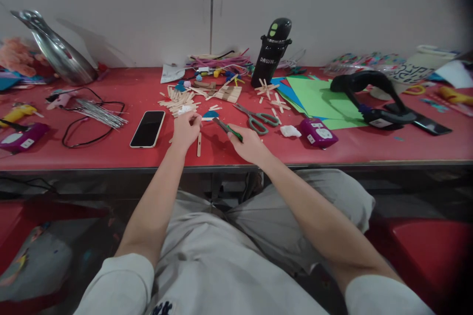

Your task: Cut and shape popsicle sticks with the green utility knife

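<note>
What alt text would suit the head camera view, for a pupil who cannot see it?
A right hand holds a green-handled tool over a red table, with the curled left hand beside it. Wooden sticks lie heaped beyond the left hand, near scissors, a phone and a black bottle.

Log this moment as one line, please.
left hand: beside wooden sticks, grip unclear | right hand: holds green-handled tool | blue piece: between hands | grey-handled scissors: on red table

Pale, loose short-sleeved shirt point(225, 268) with a small dark emblem point(163, 308), light greyish trousers point(325, 197), bare forearms point(158, 199).
</note>
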The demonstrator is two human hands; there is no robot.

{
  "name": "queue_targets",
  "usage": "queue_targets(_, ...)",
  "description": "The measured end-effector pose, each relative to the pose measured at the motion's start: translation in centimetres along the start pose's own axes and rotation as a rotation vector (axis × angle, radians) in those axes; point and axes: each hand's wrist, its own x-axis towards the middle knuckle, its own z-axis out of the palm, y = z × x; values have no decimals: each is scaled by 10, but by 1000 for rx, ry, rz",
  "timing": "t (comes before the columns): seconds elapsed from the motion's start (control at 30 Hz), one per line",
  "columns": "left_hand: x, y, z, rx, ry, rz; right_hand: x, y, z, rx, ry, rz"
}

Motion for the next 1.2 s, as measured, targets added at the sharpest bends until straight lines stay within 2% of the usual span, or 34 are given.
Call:
queue_targets(0.13,5,0,-7,-9,-99,6,0,0,-9,50,-15,-2)
queue_targets(0.27,18,-3,-18,-9,-230,17,5,9,-24,23,-30,61)
queue_targets(0.4,34,-4,-36,11,-428,-32,9,20,-36,-4,-14,117)
queue_targets(0.53,50,-7,-51,-77,-589,-47,14,18,-39,49,-24,231)
queue_targets(0.67,58,-12,-57,-105,-637,-19,28,9,-42,35,-56,344)
queue_targets(0.77,58,-15,-55,-10,-630,35,38,6,-49,-37,-127,340)
queue_targets(0.87,57,-13,-53,67,-703,47,41,6,-60,-50,-217,325)
queue_targets(1.0,60,-8,-51,101,-776,101,37,9,-75,82,-133,331)
queue_targets(1.1,61,-6,-48,91,-742,97,37,7,-83,155,-105,387)
queue_targets(1.2,58,-7,-42,74,-682,40,39,2,-86,68,-41,339)
